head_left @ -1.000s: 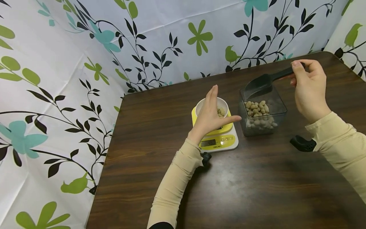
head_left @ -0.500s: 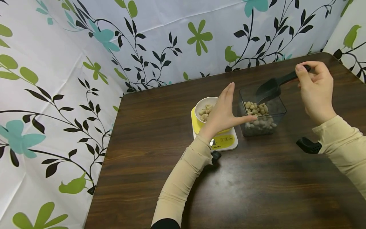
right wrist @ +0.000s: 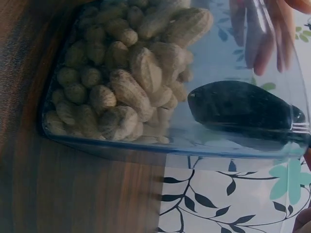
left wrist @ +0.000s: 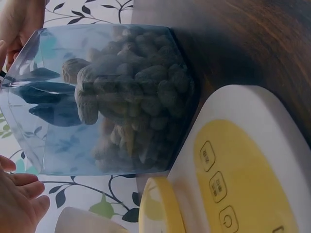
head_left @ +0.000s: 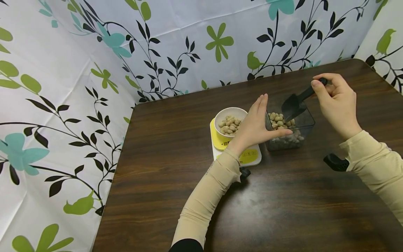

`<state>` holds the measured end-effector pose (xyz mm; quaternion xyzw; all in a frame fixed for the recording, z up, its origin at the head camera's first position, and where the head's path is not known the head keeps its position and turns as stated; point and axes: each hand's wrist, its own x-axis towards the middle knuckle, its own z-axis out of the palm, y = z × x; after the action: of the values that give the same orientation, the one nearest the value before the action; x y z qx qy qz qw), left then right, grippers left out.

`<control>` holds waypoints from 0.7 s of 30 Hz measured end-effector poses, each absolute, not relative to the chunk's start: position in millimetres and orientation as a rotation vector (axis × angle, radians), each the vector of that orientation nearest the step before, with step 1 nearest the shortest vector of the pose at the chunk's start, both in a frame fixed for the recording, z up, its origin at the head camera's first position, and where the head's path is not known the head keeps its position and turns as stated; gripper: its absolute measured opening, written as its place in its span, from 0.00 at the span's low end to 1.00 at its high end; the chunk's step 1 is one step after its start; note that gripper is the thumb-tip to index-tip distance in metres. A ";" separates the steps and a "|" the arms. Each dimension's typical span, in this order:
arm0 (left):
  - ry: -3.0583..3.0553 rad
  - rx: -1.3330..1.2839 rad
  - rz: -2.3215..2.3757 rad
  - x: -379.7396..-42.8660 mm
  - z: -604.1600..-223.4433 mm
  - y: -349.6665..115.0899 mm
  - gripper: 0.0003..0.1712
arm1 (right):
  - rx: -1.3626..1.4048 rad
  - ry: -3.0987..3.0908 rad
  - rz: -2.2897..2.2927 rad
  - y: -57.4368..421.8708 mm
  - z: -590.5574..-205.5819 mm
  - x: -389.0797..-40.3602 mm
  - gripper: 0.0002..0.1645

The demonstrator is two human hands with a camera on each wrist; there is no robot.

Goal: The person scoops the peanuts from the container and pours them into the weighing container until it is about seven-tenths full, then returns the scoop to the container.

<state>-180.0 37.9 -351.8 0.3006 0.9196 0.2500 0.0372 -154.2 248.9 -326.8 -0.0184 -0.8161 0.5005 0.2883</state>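
In the head view my right hand (head_left: 340, 105) grips the handle of a black scoop (head_left: 291, 105), whose bowl dips inside a clear square container (head_left: 306, 120). Unshelled peanuts (head_left: 277, 119) fill the container's lower part; through its wall the scoop's tip (right wrist: 204, 99) shows close to the top peanuts in the right wrist view. My left hand (head_left: 255, 127) is spread with straight fingers at the container's left side, thumb over its near rim. Whether it touches the wall I cannot tell. Beneath that hand, a white bowl (head_left: 219, 117) with peanuts (head_left: 230, 125) rests on a yellow-and-white kitchen scale (head_left: 252, 157).
Everything stands on a dark wooden table (head_left: 170, 140). A patterned curtain (head_left: 189, 28) hangs behind the table and along its left. The scale sits just left of the container. My left forearm covers the scale's display.
My left hand has moved right, from over the bowl to the container's side, uncovering the bowl's peanuts. The scoop has tilted steeper and lowered into the container.
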 end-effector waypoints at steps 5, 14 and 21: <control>2.813 0.920 0.758 -180.6 -354.7 39.0 0.68 | -0.025 -2.224 1.263 246.9 -334.2 -154.5 0.14; 2.791 0.894 0.764 -182.5 -358.1 39.6 0.67 | 0.018 -2.258 1.178 243.1 -344.4 -152.9 0.19; 2.780 0.906 0.780 -183.8 -357.7 41.6 0.67 | 0.044 -2.340 1.181 248.6 -344.3 -152.6 0.19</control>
<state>-183.8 41.6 -357.7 0.2989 0.9171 0.2574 0.0575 -152.6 248.6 -344.3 0.0164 -0.8625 0.4353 0.2574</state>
